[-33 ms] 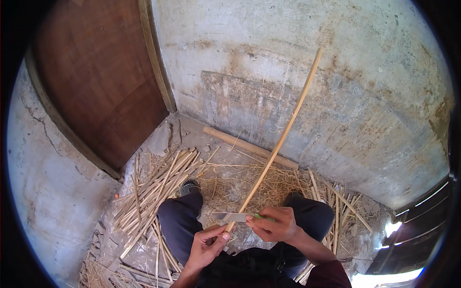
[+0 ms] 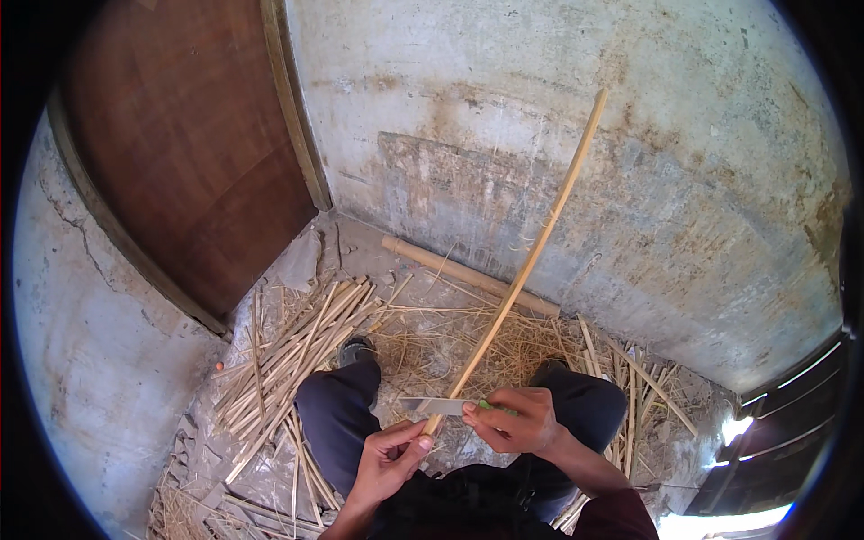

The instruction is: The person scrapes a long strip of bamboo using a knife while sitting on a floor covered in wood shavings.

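A long, pale bamboo strip (image 2: 526, 267) slants up and away from my lap toward the wall, with thin shavings clinging partway along it. My left hand (image 2: 391, 461) pinches its near end between thumb and fingers. My right hand (image 2: 515, 419) is closed round the green handle of a knife (image 2: 439, 407). The knife's flat, broad blade points left and lies across the strip, just beyond my left fingertips. Most of the handle is hidden by my right fingers.
Many bamboo strips (image 2: 292, 346) lie heaped left of my legs, and more strips (image 2: 641, 387) lie at the right. Curly shavings (image 2: 423, 355) cover the floor between my feet. A thick bamboo pole (image 2: 468, 274) rests along the stained wall (image 2: 576, 54). A brown door (image 2: 180, 135) stands at the left.
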### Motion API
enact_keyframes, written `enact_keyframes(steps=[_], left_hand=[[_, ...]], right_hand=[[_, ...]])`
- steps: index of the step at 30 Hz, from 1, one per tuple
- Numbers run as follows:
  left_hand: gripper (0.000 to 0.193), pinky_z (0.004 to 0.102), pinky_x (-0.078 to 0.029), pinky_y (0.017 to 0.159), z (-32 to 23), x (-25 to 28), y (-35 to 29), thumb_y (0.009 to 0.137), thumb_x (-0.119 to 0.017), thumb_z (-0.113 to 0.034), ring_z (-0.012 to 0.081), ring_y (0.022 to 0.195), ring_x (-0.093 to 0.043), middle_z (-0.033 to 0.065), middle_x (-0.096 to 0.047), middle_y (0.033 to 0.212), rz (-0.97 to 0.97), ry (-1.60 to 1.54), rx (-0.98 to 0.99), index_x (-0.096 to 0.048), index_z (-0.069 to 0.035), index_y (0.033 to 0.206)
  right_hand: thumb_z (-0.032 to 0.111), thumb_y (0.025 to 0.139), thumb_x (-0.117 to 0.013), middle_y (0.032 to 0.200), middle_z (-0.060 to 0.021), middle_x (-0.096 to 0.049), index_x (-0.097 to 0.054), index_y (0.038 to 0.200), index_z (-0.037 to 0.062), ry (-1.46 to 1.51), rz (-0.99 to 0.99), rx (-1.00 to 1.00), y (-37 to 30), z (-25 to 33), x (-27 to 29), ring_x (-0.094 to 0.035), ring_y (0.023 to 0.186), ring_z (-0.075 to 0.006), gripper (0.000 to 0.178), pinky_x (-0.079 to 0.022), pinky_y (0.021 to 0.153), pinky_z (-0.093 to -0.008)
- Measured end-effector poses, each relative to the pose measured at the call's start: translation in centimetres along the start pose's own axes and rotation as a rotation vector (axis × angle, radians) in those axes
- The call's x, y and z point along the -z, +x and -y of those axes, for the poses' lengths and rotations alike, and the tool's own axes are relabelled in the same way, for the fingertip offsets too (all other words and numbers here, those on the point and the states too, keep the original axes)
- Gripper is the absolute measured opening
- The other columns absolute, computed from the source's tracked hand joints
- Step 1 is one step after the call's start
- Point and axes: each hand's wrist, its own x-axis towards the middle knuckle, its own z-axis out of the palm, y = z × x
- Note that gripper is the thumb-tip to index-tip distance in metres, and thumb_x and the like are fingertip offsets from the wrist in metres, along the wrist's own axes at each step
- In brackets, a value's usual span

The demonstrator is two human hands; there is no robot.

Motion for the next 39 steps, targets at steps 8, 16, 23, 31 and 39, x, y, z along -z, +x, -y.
enact_keyframes(steps=[8,16,23,31,39], left_hand=[[0.031,0.0231,-0.036,0.055,-0.2,-0.4,-0.4,0.102,-0.076,-0.003,0.0030,0.064,-0.048,-0.0008,-0.058,0.084,-0.018,0.004,-0.017,-0.075,0.003,0.133],[0.032,0.0244,-0.032,0.056,-0.2,-0.1,-0.7,0.101,-0.077,-0.002,0.0030,0.066,-0.045,-0.0018,-0.056,0.082,-0.014,0.063,-0.067,-0.075,0.004,0.132],[0.031,0.0241,-0.033,0.056,-0.1,0.4,-0.9,0.102,-0.076,-0.004,0.0030,0.066,-0.045,-0.0021,-0.056,0.082,-0.001,0.117,-0.067,-0.074,0.004,0.132],[0.030,0.0238,-0.035,0.056,-0.6,0.8,-1.5,0.103,-0.075,-0.005,0.0032,0.065,-0.049,-0.0009,-0.059,0.080,-0.034,0.115,-0.020,-0.075,0.002,0.132],[0.030,0.0240,-0.036,0.057,0.4,2.0,-2.5,0.102,-0.077,-0.008,0.0038,0.067,-0.049,-0.0012,-0.060,0.082,-0.029,0.161,-0.022,-0.076,0.001,0.131]], right_hand=[[0.012,0.079,-0.092,0.069,0.0016,-0.060,-0.080,0.093,0.0139,0.041,-0.076,-0.053,0.5,-1.1,0.8,-0.056,0.049,-0.0108,0.018,-0.042,0.042,-0.0282],[0.010,0.078,-0.092,0.070,-0.0005,-0.062,-0.081,0.094,0.0125,0.013,-0.117,0.020,0.9,-1.8,1.4,-0.059,0.051,-0.0124,0.019,-0.044,0.043,-0.0278],[0.005,0.076,-0.090,0.072,-0.0049,-0.066,-0.080,0.091,0.0066,-0.065,-0.160,-0.002,1.6,-2.7,2.5,-0.060,0.050,-0.0150,0.018,-0.044,0.045,-0.0271],[-0.003,0.082,-0.086,0.071,-0.0105,-0.068,-0.078,0.093,0.0037,-0.101,-0.144,-0.023,2.0,-4.2,3.5,-0.064,0.054,-0.0192,0.015,-0.046,0.048,-0.0287],[-0.008,0.086,-0.081,0.073,-0.0130,-0.070,-0.074,0.089,-0.0013,-0.166,-0.250,-0.133,3.9,-7.8,5.5,-0.068,0.060,-0.0203,0.009,-0.047,0.053,-0.0298]])
